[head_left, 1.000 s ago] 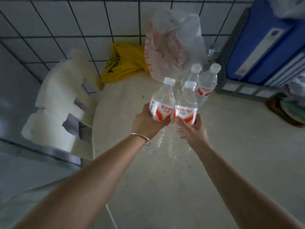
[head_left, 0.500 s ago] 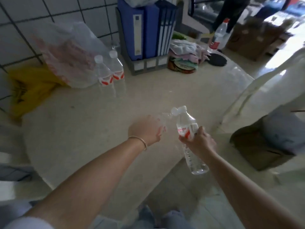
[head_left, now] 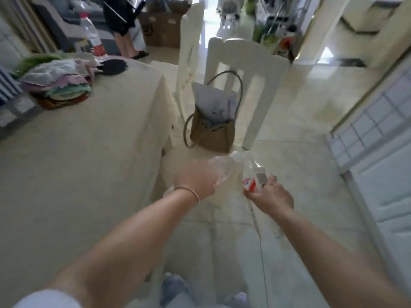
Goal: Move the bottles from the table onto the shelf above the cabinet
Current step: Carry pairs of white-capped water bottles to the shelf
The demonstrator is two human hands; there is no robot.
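My left hand (head_left: 196, 180) grips a clear water bottle (head_left: 222, 168), which is blurred and mostly hidden behind the hand. My right hand (head_left: 270, 195) grips a second clear bottle with a red and white label (head_left: 252, 180); its body runs down below the hand. Both bottles are off the cream table (head_left: 77, 163) and hang over the floor beside its right edge, tilted with their caps close together. No shelf or cabinet top is in view.
A white chair (head_left: 246, 70) with a brown bag (head_left: 211, 132) on its seat stands just ahead. Folded cloths (head_left: 57, 85), a black round lid and a large bottle (head_left: 92, 38) sit at the table's far end. A person stands beyond. A white door (head_left: 382, 165) is on the right.
My view has swung right, away from the wall and the bottles left on the table. Both hands have carried their bottles off the table edge to over the floor near the chair.
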